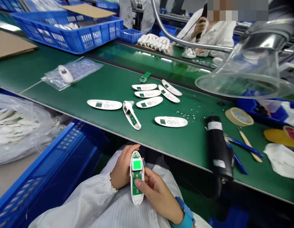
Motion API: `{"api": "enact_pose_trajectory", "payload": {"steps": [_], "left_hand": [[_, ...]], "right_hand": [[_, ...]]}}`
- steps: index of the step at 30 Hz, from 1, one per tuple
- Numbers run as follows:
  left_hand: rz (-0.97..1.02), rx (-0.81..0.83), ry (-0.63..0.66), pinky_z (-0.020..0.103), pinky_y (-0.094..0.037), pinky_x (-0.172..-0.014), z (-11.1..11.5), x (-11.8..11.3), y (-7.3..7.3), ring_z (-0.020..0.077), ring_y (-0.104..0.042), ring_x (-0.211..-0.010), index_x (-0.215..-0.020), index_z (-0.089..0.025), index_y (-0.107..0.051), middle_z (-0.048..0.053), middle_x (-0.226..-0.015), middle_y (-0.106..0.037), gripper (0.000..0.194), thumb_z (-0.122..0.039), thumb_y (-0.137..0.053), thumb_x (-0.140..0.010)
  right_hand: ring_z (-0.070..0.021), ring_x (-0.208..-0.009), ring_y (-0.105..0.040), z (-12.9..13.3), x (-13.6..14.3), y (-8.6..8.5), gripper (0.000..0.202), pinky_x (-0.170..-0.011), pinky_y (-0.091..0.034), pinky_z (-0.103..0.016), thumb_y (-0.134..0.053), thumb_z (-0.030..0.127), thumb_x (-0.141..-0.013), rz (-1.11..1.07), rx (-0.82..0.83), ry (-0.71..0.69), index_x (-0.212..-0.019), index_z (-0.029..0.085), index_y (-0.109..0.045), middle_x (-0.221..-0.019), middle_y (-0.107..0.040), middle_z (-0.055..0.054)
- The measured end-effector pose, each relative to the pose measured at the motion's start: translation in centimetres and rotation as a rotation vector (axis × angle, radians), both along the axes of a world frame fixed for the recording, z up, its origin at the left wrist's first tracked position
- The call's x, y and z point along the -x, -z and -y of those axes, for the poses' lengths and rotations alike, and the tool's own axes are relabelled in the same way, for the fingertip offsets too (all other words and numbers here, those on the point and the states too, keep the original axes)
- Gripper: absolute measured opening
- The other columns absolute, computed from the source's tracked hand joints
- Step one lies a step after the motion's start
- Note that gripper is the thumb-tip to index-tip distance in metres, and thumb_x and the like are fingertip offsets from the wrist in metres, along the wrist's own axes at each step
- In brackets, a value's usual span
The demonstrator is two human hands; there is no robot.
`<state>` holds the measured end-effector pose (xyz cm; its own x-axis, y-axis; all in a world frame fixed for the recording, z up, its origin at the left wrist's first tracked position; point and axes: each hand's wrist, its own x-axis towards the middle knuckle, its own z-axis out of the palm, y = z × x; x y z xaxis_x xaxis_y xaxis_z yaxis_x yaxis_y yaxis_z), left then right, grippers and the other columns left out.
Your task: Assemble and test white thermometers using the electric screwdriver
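Over my lap, just in front of the bench edge, both hands hold an opened white thermometer body (137, 198) with its green circuit board showing and its small screen lit bright green. My left hand (123, 167) is closed around its far left side, some fingers hidden behind it. My right hand (158, 193) grips the right side, the thumb pressed on the board below the screen. On the bench ahead lies another open housing (132, 115) with a board inside. White oval cover plates (104, 104) with window cut-outs lie around it, and a loose circuit board (145, 77) rests behind them.
At right are a black electric screwdriver (214, 142), blue-handled pliers (244, 147), a tape roll (239, 116) and a clear fume hood (244, 82). A blue crate (73, 36) stands back left; a bag of white parts (18, 126) sits lower left. A co-worker (215, 31) sits opposite.
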<state>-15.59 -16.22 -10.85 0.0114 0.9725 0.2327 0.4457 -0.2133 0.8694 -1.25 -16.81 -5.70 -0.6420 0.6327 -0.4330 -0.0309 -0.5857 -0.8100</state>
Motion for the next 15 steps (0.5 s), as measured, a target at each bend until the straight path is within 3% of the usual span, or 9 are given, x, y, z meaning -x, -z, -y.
{"api": "enact_pose_trajectory", "payload": {"steps": [2,5,8,11,15], "left_hand": [[0.209,0.190,0.069,0.034,-0.040,-0.088,0.2,-0.6,-0.1,0.0190,-0.051,-0.102,-0.121,-0.020,-0.039,0.009,-0.111,-0.052,0.045,-0.019,-0.051,-0.078],[0.594,0.476,0.075,0.034,-0.037,-0.093,0.6,-1.0,-0.6,0.0204,-0.049,-0.111,-0.119,-0.019,-0.044,0.010,-0.121,-0.051,0.038,-0.023,-0.045,-0.081],[0.886,0.634,0.082,0.033,-0.036,-0.094,0.7,-1.1,-1.0,0.0232,-0.045,-0.116,-0.120,-0.018,-0.046,0.009,-0.128,-0.047,0.043,-0.029,-0.049,-0.078],[0.957,0.671,0.089,0.033,-0.037,-0.093,0.7,-1.4,-0.9,0.0234,-0.047,-0.113,-0.120,-0.019,-0.048,0.008,-0.130,-0.046,0.048,-0.031,-0.057,-0.074],[0.944,0.748,0.006,0.033,-0.036,-0.094,0.4,-2.1,-0.6,0.0215,-0.050,-0.110,-0.117,-0.020,-0.051,0.007,-0.126,-0.050,0.043,-0.036,-0.055,-0.078]], "right_hand": [[-0.0069,-0.068,-0.046,0.3,-0.9,0.5,0.029,-0.063,-0.036,-0.019,-0.055,0.039,-0.081,0.037,-0.013,0.043,-0.094,0.014,-0.049,-0.078,-0.051,0.000],[-0.0077,-0.068,-0.045,0.7,-1.8,1.1,0.027,-0.063,-0.036,-0.020,-0.054,0.038,-0.082,0.101,-0.060,0.071,-0.093,0.014,-0.049,-0.076,-0.049,0.000],[-0.0092,-0.070,-0.046,0.9,-2.3,1.7,0.027,-0.063,-0.037,-0.022,-0.054,0.039,-0.082,0.134,-0.096,0.086,-0.091,0.014,-0.049,-0.077,-0.049,0.000],[-0.0093,-0.068,-0.046,0.8,-2.4,2.3,0.027,-0.062,-0.037,-0.022,-0.052,0.039,-0.082,0.142,-0.108,0.085,-0.092,0.014,-0.049,-0.075,-0.049,0.000],[-0.0096,-0.069,-0.048,0.7,-2.6,2.8,0.025,-0.063,-0.038,-0.022,-0.051,0.039,-0.083,0.126,-0.093,0.100,-0.089,0.015,-0.047,-0.076,-0.050,0.000]]}}
